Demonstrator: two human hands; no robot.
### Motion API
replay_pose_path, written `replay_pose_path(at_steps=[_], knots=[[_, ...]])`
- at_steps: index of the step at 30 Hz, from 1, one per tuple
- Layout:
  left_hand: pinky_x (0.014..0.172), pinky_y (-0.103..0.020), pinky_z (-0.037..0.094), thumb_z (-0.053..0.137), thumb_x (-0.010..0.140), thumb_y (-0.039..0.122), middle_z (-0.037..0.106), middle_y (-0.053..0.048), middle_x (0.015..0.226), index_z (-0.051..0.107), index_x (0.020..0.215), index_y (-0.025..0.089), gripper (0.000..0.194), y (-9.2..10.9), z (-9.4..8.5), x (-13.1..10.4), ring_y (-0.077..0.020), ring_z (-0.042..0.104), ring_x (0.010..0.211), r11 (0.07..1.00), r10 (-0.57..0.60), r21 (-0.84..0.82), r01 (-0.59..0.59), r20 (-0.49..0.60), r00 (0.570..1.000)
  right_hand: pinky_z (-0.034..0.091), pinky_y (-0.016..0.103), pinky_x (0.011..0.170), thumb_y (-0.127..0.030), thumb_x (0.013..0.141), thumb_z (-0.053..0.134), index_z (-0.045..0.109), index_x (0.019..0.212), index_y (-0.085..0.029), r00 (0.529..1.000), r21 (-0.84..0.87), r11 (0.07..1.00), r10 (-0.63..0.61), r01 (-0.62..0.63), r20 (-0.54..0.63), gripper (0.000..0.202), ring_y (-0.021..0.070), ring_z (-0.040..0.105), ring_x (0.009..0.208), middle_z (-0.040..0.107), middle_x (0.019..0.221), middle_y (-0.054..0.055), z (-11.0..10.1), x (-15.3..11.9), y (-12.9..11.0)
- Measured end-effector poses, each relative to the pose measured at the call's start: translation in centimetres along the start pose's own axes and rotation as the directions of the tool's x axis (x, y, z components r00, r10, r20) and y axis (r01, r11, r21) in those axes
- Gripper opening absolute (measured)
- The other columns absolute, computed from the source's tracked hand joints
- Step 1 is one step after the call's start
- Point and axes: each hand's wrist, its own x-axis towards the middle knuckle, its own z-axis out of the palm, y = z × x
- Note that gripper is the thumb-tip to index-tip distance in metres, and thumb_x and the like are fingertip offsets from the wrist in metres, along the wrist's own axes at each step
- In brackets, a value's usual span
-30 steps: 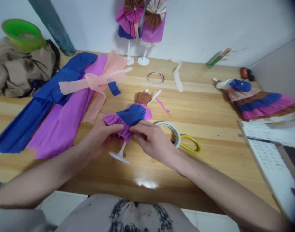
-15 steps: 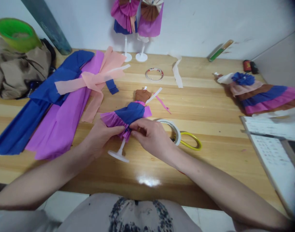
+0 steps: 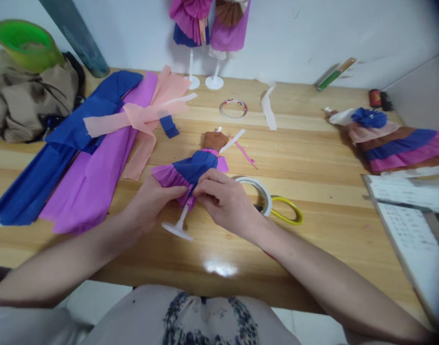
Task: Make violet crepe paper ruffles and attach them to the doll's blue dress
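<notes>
A small dress form [image 3: 216, 141] on a white stand [image 3: 177, 230] lies tilted before me, its top wrapped in brown crepe paper. Round its waist is a blue crepe paper skirt [image 3: 196, 166] with a gathered purple ruffle [image 3: 171, 177] along the hem. My left hand [image 3: 156, 196] pinches the ruffle between thumb and fingers. On the other side of the hem, my right hand [image 3: 222, 196] closes its fingertips on the skirt's edge. A roll of white tape [image 3: 264, 189] lies beside my right hand, partly over yellow-handled scissors [image 3: 289, 211].
Blue [image 3: 32, 191], purple [image 3: 93, 187] and peach crepe paper [image 3: 140, 153] lie at left. Two dressed forms [image 3: 228, 36] stand by the wall. Another dressed form [image 3: 402, 143] lies at right above a notebook [image 3: 406, 230]. A ring of ribbon [image 3: 233, 109] rests behind the work.
The whole view has shifted slightly. My right fingers have moved a little at the hem, while my left hand keeps its pinch on the ruffle.
</notes>
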Motion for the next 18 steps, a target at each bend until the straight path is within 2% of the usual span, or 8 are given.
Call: replay_pose_path(at_steps=[5,10,13,15,18], knots=[[0.068,-0.026,0.049,0.076,0.066,0.01,0.071,-0.001,0.082,0.072,0.082,0.016,0.018,-0.29,-0.18,0.09,-0.0147,0.061,0.074,0.999,0.006,0.046,-0.008,0.044,0.999,0.045,0.026,0.068,-0.003,0.086,0.051,0.064,0.089,-0.019,1.0,-0.017,1.0,-0.013,0.013,0.003,0.021,0.0164,0.059,0.081,0.061,0.091,0.006,0.07,0.09,0.15],[0.064,-0.024,0.048,0.075,0.066,0.01,0.068,0.001,0.075,0.07,0.077,0.018,0.015,-0.28,-0.12,0.13,-0.0136,0.06,0.07,0.999,0.016,0.037,-0.017,0.038,0.999,0.044,0.026,0.067,-0.005,0.088,0.048,0.06,0.082,-0.019,1.0,-0.07,0.998,0.002,0.0,0.022,0.019,0.0162,0.057,0.077,0.059,0.086,0.005,-0.02,0.02,0.17],[0.066,-0.025,0.05,0.075,0.066,0.011,0.069,0.0,0.08,0.071,0.082,0.017,0.018,-0.16,-0.06,0.05,-0.0146,0.061,0.073,0.998,-0.007,0.058,0.006,0.028,1.0,0.043,0.026,0.066,-0.003,0.086,0.049,0.062,0.09,-0.019,0.999,-0.081,0.996,-0.031,0.033,0.021,0.021,0.0163,0.058,0.081,0.06,0.091,0.006,-0.18,-0.06,0.16],[0.063,-0.025,0.05,0.076,0.065,0.012,0.068,0.0,0.076,0.069,0.079,0.016,0.016,-0.11,-0.1,-0.04,-0.0139,0.06,0.069,0.998,-0.02,0.068,0.018,0.02,1.0,0.043,0.025,0.064,-0.003,0.086,0.049,0.063,0.094,-0.02,0.996,-0.105,0.993,-0.056,0.062,0.063,0.024,0.0162,0.059,0.083,0.061,0.097,0.006,-0.25,-0.06,0.15],[0.052,-0.023,0.044,0.077,0.064,0.014,0.063,0.002,0.065,0.064,0.074,0.016,0.016,-0.13,-0.28,-0.09,-0.0116,0.055,0.057,0.995,-0.054,0.085,0.054,0.002,0.999,0.042,0.025,0.064,-0.004,0.087,0.048,0.062,0.087,-0.02,0.992,-0.142,0.988,-0.045,0.062,0.114,0.022,0.0155,0.057,0.08,0.06,0.094,0.006,-0.27,-0.04,0.13]])
